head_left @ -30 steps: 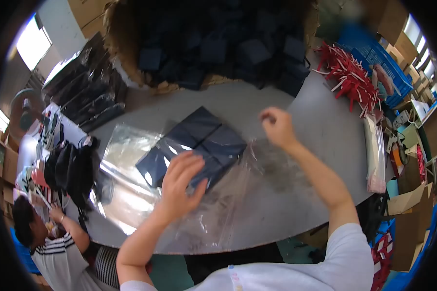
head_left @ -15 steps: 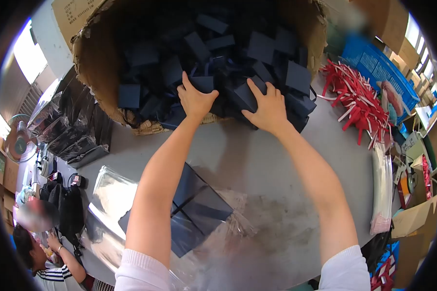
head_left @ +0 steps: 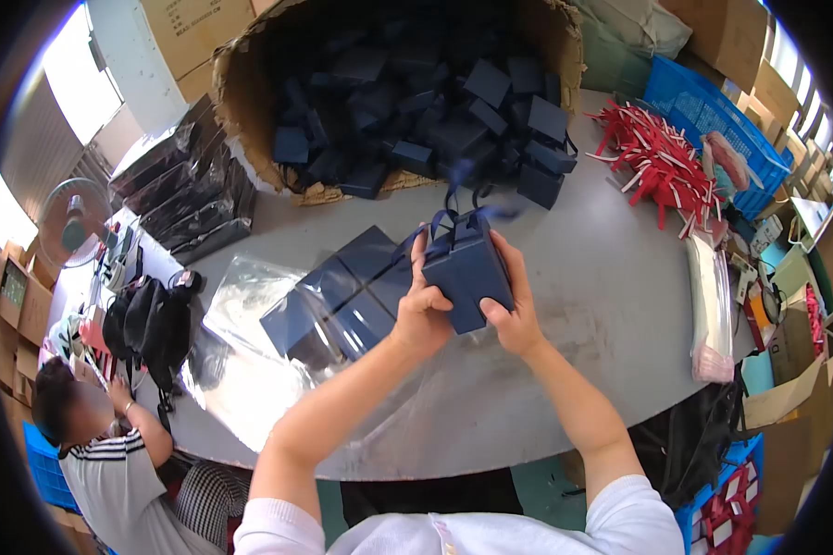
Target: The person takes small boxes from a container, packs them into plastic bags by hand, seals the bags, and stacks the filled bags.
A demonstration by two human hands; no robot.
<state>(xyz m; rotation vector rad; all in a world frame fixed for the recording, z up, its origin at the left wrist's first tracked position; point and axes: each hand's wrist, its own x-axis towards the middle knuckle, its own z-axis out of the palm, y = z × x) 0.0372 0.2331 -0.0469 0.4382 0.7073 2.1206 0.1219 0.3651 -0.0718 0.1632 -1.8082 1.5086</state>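
Note:
A dark navy gift box with ribbon loops at its top is held between my two hands above the table. My left hand grips its left side, thumb on the near face. My right hand wraps its right side, with the thumb pressed near the lower edge. To the left, several navy boxes lie together in a block, partly in or under a clear plastic bag. Beyond my hands, a large cardboard carton lies with its opening towards me, heaped with navy boxes.
Red and white ribbons lie at the right near a blue crate. A stack of clear plastic bags is at the table's right edge. Plastic-wrapped dark packs stand at the left. A person sits lower left beside black bags.
Both hands have come back from the carton's opening towards me. A navy gift box is now held between them. The camera view has shifted, showing more of the table's front edge.

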